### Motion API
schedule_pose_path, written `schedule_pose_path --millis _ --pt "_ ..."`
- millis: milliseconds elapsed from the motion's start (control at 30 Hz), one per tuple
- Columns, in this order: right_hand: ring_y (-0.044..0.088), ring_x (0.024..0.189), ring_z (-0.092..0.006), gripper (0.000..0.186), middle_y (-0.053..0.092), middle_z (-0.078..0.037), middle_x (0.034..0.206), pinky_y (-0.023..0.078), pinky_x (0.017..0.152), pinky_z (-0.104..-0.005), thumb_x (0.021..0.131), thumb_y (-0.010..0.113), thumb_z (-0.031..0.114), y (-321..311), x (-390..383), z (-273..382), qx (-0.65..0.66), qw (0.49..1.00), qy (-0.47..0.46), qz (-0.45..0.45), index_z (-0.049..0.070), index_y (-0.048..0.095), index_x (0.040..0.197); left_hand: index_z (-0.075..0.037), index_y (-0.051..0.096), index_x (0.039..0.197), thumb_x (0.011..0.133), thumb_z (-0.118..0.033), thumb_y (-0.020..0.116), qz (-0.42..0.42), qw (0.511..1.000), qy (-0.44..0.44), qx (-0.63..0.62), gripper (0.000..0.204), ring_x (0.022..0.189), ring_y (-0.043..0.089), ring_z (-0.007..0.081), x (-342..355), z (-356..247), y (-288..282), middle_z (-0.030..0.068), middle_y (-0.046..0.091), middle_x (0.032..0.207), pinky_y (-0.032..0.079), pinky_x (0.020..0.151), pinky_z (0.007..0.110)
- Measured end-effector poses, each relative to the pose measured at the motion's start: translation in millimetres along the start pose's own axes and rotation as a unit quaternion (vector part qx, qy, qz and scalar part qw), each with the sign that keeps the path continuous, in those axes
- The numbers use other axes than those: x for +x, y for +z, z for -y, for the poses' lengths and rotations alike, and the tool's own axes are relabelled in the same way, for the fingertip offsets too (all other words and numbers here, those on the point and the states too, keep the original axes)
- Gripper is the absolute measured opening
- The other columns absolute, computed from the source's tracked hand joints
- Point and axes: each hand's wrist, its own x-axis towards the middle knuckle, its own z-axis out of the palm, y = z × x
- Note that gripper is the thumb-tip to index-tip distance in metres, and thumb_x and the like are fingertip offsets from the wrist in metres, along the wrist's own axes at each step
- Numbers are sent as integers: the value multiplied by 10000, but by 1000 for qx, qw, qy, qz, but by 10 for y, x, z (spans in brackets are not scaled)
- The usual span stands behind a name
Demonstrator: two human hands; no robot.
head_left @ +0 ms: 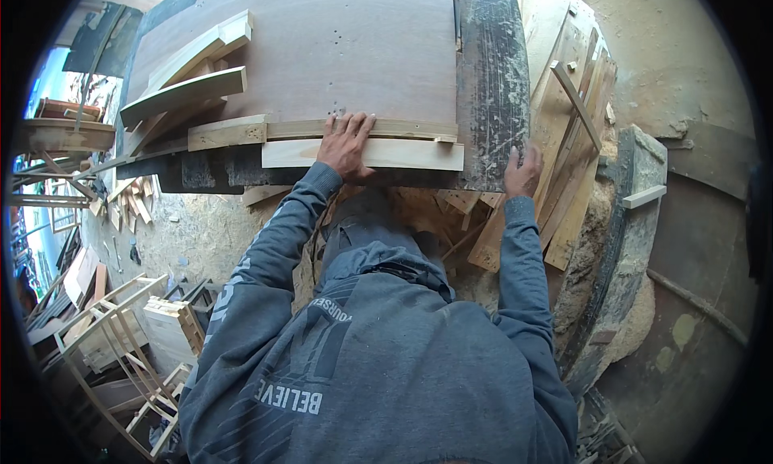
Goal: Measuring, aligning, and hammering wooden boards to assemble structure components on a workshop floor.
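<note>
A pale wooden strip [415,156] lies along the near edge of the table, beside a second wooden strip [403,129] just behind it. My left hand [346,146] spans both, its fingers over the rear strip and its thumb at the pale strip's near edge, holding them. A small wood block [444,140] sits at their right end. At the table's right corner, my right hand [523,172] is empty, fingers apart; I cannot tell whether it touches the edge. Left of the strips, a shorter wood piece [228,134] continues the row.
A brown panel [370,45] covers much of the dark-edged table [493,86]. Several cut boards [183,92] are stacked at its left. Long planks [568,154] lean on the right, beside a worn beam [624,247]. Wooden frames [121,343] stand at lower left.
</note>
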Motion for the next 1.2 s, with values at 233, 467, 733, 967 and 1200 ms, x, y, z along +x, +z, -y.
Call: schedule_pose_path --millis 233,467,733,967,1200 --pt "634 998 -451 456 670 -238 1066 504 846 -533 959 507 432 301 -231 -446 -44 961 273 18 35 631 1147 -118 348 1510 536 -459 887 -39 998 5 41 1164 1349 394 319 118 48 -37 103 444 1415 274 1126 555" --pt "668 861 -459 421 701 -251 949 514 756 -554 946 523 435 227 -210 -345 -7 967 251 -35 63 677 1067 -123 366 1509 518 -448 898 -47 997 13 59 1171 1352 402 309 646 342 -76 100 446 1425 287 1118 542" --pt "670 846 -453 410 701 -244 903 516 739 -542 941 543 423 287 -206 -383 1 962 268 -54 52 686 1039 -150 377 1494 577 -415 868 -73 995 8 71 1073 1338 428 322 1443 682 -163 107 464 1435 300 1123 532" --pt "670 831 -449 395 700 -236 897 514 713 -535 936 552 415 270 -213 -327 9 959 272 -77 47 685 991 -172 373 1503 610 -432 850 -85 993 4 81 1046 1339 434 328 1887 878 -254 111 462 1453 301 1129 526" --pt "677 839 -441 402 702 -236 900 519 715 -525 934 556 428 237 -212 -278 9 950 305 -70 51 683 986 -148 383 1501 608 -389 830 -100 993 12 66 1028 1324 450 343 2081 979 -287 127 472 1446 314 1122 502"
